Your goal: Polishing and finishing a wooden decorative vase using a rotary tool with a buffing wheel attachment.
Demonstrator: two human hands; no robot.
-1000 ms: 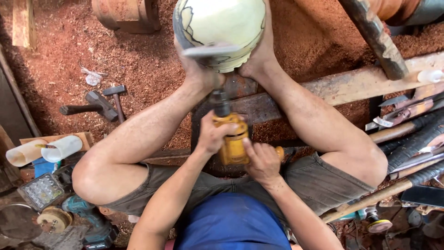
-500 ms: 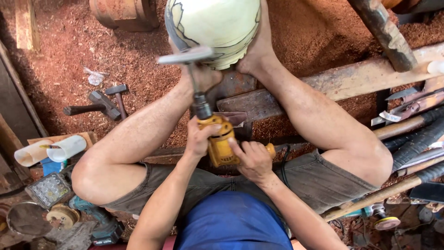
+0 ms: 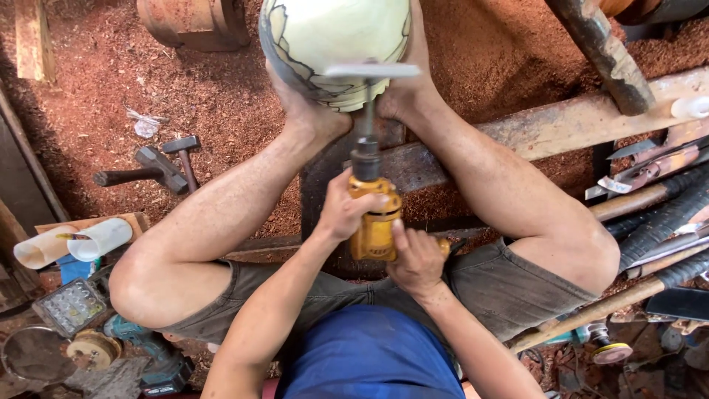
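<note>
Yellow power drill (image 3: 373, 222) sits upright in the middle, dark chuck pointing away, a thin shaft carrying a flat grey disc (image 3: 371, 71). The disc lies against the pale, rounded wooden piece (image 3: 332, 37) with dark vein lines, at top centre.

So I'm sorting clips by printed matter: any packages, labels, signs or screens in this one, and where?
No sign or screen shows, and no label is plain enough to tell.
Closest to packaging: a crumpled clear wrapper on the red sawdust at upper left, beyond the hammers.
Two rolled white sheets lie on a board at far left, tube-shaped, one yellowish.
A lamp panel at lower left is a grid of bulbs, not a screen.
</note>
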